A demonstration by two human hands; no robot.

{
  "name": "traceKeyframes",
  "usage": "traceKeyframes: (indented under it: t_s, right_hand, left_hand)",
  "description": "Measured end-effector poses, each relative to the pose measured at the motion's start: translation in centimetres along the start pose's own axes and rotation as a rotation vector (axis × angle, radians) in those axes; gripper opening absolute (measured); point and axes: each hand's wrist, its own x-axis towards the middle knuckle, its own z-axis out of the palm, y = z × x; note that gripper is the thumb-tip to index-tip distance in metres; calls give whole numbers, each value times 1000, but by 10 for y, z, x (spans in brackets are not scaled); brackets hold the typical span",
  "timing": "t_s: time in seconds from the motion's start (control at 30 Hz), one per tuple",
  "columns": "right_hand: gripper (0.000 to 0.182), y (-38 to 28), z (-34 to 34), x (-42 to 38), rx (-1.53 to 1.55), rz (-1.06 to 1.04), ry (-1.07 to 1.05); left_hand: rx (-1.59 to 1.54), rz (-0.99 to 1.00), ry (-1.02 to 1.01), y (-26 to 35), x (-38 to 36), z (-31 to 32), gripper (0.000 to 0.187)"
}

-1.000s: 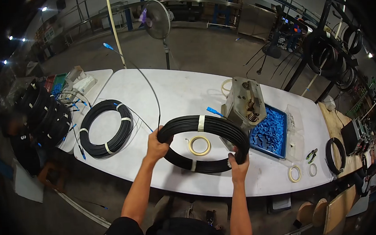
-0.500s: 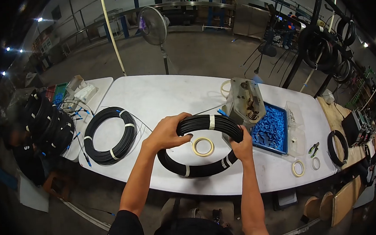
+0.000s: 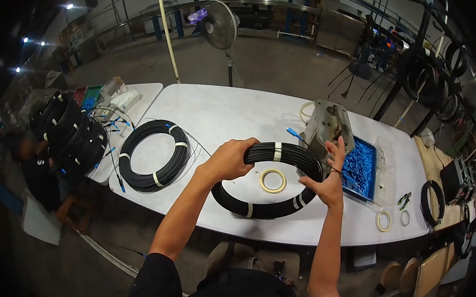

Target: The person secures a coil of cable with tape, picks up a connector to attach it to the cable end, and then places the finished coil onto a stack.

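A black cable coil, bound with pale tape bands, is tilted up from the white table. My left hand is closed around its upper left side. At the coil's right side my right hand has its fingers spread, the thumb at the coil's edge. A dark strand of cable runs by that wrist. Through the coil's opening shows a roll of cream tape lying on the table. A blue connector on a cable end sticks out behind the coil.
Another taped coil lies to the left, near stacked coils. Right of my hands stand a worn boxy fixture and a tray of blue parts. Pliers and tape rolls lie near the right edge.
My right hand has loosened from the coil and its fingers have spread. The left hand keeps its hold. The view has shifted, so the scene sits differently in it.
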Motion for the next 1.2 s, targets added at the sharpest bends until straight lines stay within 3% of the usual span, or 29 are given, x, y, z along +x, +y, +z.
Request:
traceKeyframes:
  t_s: [0.03,0.07,0.1,0.17,0.2,0.3,0.43,0.63,0.7,0.77,0.87,0.9,0.97,1.03,1.1,1.17,1.2]
  right_hand:
    - [131,-8,-2,0,44,-42,-10]
    - [116,-15,2,2,87,-115,-15]
    - [116,-17,4,5,80,-117,-15]
    - [86,-18,6,9,-4,164,-140]
    - [54,-17,10,6,-27,100,-43]
    - [40,4,6,-1,156,72,88]
    - [38,4,6,-12,448,90,211]
    - [34,4,1,-15,452,255,232]
    - [29,-8,0,-19,411,292,272]
    - [23,-12,1,-30,102,354,429]
    - [16,-7,12,-49,-205,-26,802]
    - [16,-11,13,-47,-204,-26,802]
    - [20,-32,16,-45,-336,-314,754]
    - [29,-57,14,-27,-497,-429,464]
    - [36,-73,10,-3,-493,-427,149]
    - [37,-67,4,15,-357,-280,-191]
    - [37,-62,4,22,-213,-245,-213]
  left_hand:
    - [-7,-3,5,1,1,4,38]
    - [36,39,13,4,4,8,39]
    - [81,85,22,9,7,10,39]
    - [91,113,17,19,7,14,40]
    - [74,130,45,24,6,16,41]
    - [12,117,69,27,-1,16,40]
    - [54,19,17,20,-6,21,32]
    - [68,33,14,22,-6,19,25]
    - [76,19,-28,21,-4,19,24]
    - [64,33,-15,19,-2,21,24]
    - [45,48,-6,20,0,19,23]
    - [39,50,-13,20,1,18,22]
    - [40,70,-2,14,3,21,22]
    - [39,96,-3,13,4,22,22]
    - [26,106,-3,16,4,20,23]
    - [18,117,1,15,6,21,24]
    - [32,101,-12,15,8,20,25]
